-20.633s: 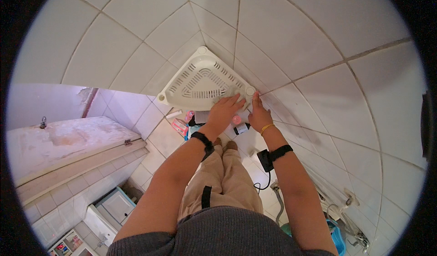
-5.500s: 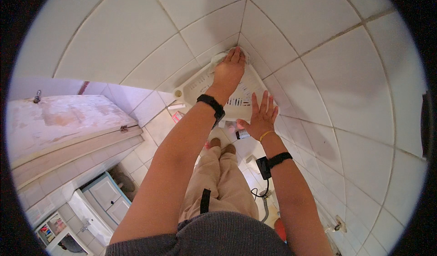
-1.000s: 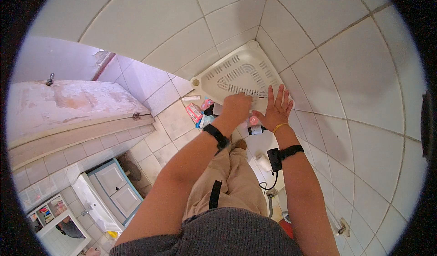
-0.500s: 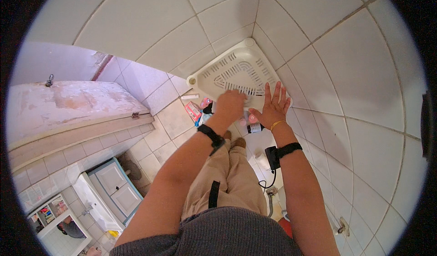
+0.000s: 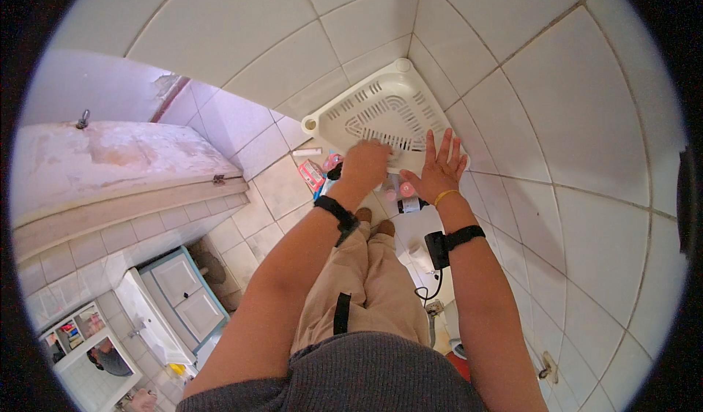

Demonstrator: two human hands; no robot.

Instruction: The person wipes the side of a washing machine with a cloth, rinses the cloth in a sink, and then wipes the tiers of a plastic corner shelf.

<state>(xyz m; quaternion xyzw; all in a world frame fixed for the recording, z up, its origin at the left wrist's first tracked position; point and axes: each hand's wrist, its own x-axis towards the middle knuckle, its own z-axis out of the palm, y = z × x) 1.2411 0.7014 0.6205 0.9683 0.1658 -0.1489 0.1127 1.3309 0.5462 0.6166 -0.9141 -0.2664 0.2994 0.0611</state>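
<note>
A white plastic corner shelf point(image 5: 381, 112) with slotted holes fits into the corner of the tiled walls. Over its front edge, my left hand point(image 5: 366, 165) is curled closed, fingers downward. Something pale shows beside its fingertips, too indistinct to name. My right hand point(image 5: 439, 169) lies flat with fingers spread on the shelf's right front corner, against the rim. Below the shelf, pink-capped bottles point(image 5: 406, 189) and a dark container with a white label point(image 5: 410, 205) show between my hands. Pink and red packages point(image 5: 313, 173) are partly hidden left of my left hand.
Tiled walls point(image 5: 556, 105) rise close on the right and ahead. To the left are a peeling wooden door point(image 5: 124, 170), a washbasin cabinet point(image 5: 183, 291) and a mirror cabinet point(image 5: 95, 353). A pipe fitting point(image 5: 548, 368) juts from the right wall.
My left hand has shifted slightly to the left along the shelf's front edge, still curled. My right hand stays spread at the right corner. The view has tilted a little.
</note>
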